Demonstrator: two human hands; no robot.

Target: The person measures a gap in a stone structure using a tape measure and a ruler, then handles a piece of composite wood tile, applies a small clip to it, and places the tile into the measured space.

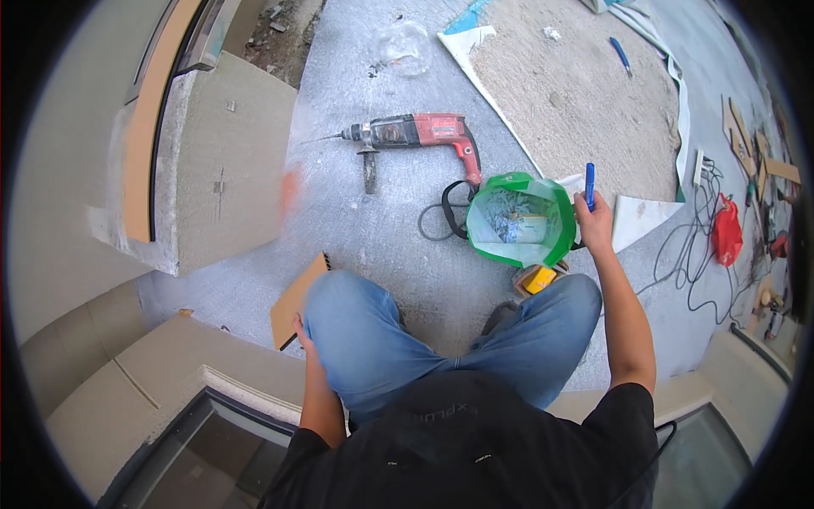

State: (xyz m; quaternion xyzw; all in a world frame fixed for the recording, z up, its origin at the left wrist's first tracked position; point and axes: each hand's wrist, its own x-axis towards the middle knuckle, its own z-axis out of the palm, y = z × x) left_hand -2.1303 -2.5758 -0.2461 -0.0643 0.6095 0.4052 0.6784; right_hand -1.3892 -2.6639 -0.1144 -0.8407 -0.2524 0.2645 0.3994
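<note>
My right hand (593, 216) grips a blue marker (590, 182) held upright beside a green bag (560, 237) with white lining and packets inside. At the left, my left hand (303, 331) holds a tan board piece (292, 301) with a dark edge, partly hidden behind my knee. A red and grey hammer drill (437, 130) lies on the dusty floor beyond my knees, its bit pointing left. A yellow object (540, 280) sits just under the bag, near my right knee.
A pale block (229, 153) with a tan strip (138, 178) stands left. Sand on a sheet (568, 93) bears blue pliers or a similar tool (621, 55). Cables, a red bag (727, 229) and board pieces (782, 170) lie right. Window openings (229, 450) are behind me.
</note>
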